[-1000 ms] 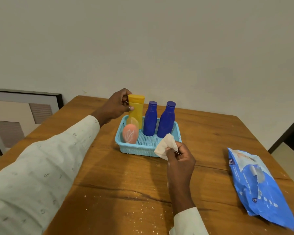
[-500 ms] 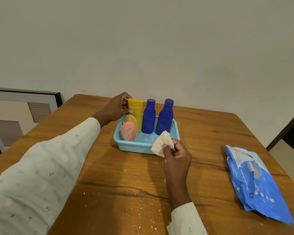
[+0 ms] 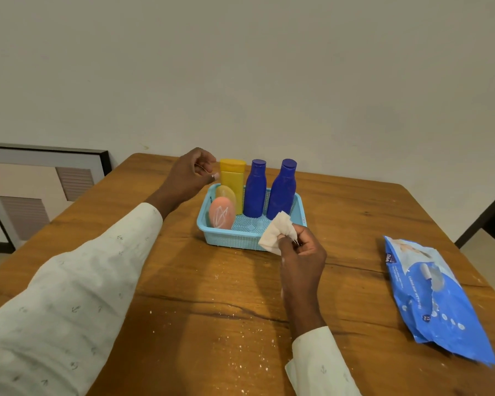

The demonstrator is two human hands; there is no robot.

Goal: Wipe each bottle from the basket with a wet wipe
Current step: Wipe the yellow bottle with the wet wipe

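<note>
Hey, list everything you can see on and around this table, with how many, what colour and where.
table: 1, brown wood, fills the foreground
basket: 1, light blue, middle of the table
yellow bottle: 1, yellow, upright at the basket's back left
blue bottles: 2, dark blue, upright at the basket's back, right of the yellow one
pink bottle: 1, pink with white scribble, basket's front left
small yellow bottle: 1, yellow, behind the pink one
wipes pack: 1, blue, flat on the table's right side
frame: 1, black-edged, against the wall, left
wipe: 1, white, crumpled in the right hand
left hand: beside the yellow bottle's cap, loosely curled, contact unclear
right hand: before the basket, pinching the wipe
</note>
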